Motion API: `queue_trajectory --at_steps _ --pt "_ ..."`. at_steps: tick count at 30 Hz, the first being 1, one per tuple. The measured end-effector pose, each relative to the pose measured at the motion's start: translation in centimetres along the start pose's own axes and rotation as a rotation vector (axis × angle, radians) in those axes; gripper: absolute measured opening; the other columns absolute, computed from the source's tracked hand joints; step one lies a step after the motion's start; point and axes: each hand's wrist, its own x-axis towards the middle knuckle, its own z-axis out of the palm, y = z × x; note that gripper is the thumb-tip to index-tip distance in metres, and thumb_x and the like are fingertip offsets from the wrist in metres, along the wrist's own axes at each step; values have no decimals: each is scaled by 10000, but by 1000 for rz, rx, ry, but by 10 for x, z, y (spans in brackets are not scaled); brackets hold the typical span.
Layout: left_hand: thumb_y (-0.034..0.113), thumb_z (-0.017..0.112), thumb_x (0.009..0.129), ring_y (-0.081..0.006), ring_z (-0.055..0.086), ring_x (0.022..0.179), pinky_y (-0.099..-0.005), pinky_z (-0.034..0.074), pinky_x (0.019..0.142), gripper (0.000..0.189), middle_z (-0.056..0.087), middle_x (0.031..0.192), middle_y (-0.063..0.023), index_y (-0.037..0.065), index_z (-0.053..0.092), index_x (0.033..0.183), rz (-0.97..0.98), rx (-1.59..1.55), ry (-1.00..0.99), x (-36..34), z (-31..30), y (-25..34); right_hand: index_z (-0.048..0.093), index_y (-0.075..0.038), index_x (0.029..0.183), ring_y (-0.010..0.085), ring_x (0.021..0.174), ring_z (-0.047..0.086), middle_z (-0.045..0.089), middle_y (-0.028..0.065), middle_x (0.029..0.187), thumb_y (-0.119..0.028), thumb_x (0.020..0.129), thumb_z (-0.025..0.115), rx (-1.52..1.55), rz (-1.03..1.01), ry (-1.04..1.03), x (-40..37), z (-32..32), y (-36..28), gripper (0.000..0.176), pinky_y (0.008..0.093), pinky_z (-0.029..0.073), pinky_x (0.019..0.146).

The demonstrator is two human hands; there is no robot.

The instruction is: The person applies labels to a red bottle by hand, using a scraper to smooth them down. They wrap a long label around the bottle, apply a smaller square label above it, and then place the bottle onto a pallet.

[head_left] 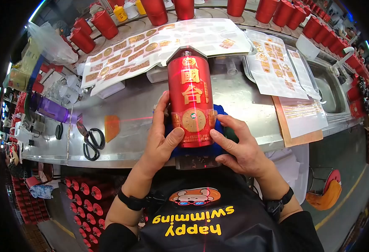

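A large red bottle (pixel 190 101) with gold characters and a round gold emblem lies over a blue cloth (pixel 223 122) at the front of the metal table (pixel 140 110). Along its left side, my left hand (pixel 161 136) holds it, thumb near the lower label. My right hand (pixel 241 145) touches the lower right side with thumb and fingertips, its fingers partly spread. Behind the bottle's top lies a white sheet of gold decals (pixel 138 54). A second decal sheet (pixel 272 63) is at the right.
Black-handled scissors (pixel 93 143), an orange piece (pixel 112 128) and a purple bottle (pixel 52 108) are on the left. Papers (pixel 300 122) and a sink (pixel 329 90) are at the right. Several red bottles (pixel 104 24) stand along the back; more fill a rack (pixel 87 206) below.
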Motion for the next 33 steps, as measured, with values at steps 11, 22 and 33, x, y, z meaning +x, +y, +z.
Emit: queue_trajectory --at_steps 11,22,33 --pt "448 616 931 -262 260 1424 -379 200 1166 896 244 1534 -168 -11 136 1531 -17 -25 5 -1 3 2 555 -167 1365 397 1199 497 445 215 1376 -209 740 793 28 -13 1 1 -2 0 670 470 435 990" --pt "488 505 981 -256 234 1446 -374 181 1171 815 250 1552 -175 -8 166 1532 29 16 -15 -4 -5 -5 544 -148 1371 403 1208 490 463 224 1370 -203 734 794 21 9 38 -3 -2 2 687 474 427 1004" --pt "449 577 956 -290 230 1452 -389 188 1174 840 209 1570 -200 -6 163 1527 65 61 -19 -8 -5 -9 598 -140 1319 414 1207 494 465 236 1374 -195 752 784 -32 -21 -10 5 0 -2 599 484 430 1003"
